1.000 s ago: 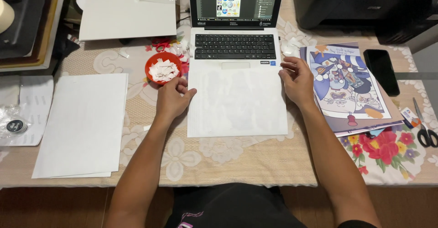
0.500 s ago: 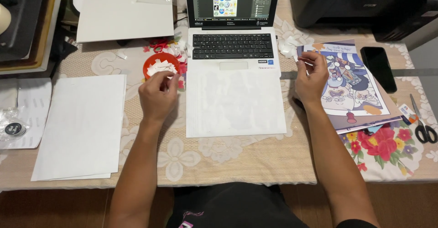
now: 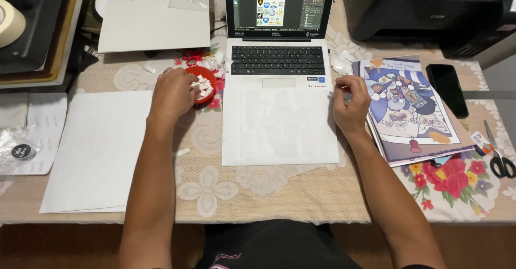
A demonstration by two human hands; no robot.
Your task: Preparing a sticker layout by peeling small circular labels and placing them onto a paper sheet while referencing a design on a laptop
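A person sat at a table (image 3: 301, 193) covered with a lace-patterned cloth, seen from above. The left hand (image 3: 173, 94) rested against a small red dish (image 3: 204, 84) filled with white paper scraps, fingers curled at its near-left rim; whether that grip had closed on a scrap could not be told. The dish stood just left of an open laptop (image 3: 277, 59), ahead of the left forearm.

The right hand (image 3: 352, 105) hovered at the upper right corner of a white sheet (image 3: 279, 126), thumb and fingertips pinched together, possibly on something tiny. The sheet lay between the hands, its far edge overlapping the laptop's front, its long axis running away from the person.

Left of the dish lay a larger stack of white paper (image 3: 97, 150). Right of the sheet, just beside the right hand, lay a colourful illustrated print (image 3: 406, 107), then a black phone (image 3: 447, 89) and scissors (image 3: 500, 156). Bare cloth remained near the front edge.
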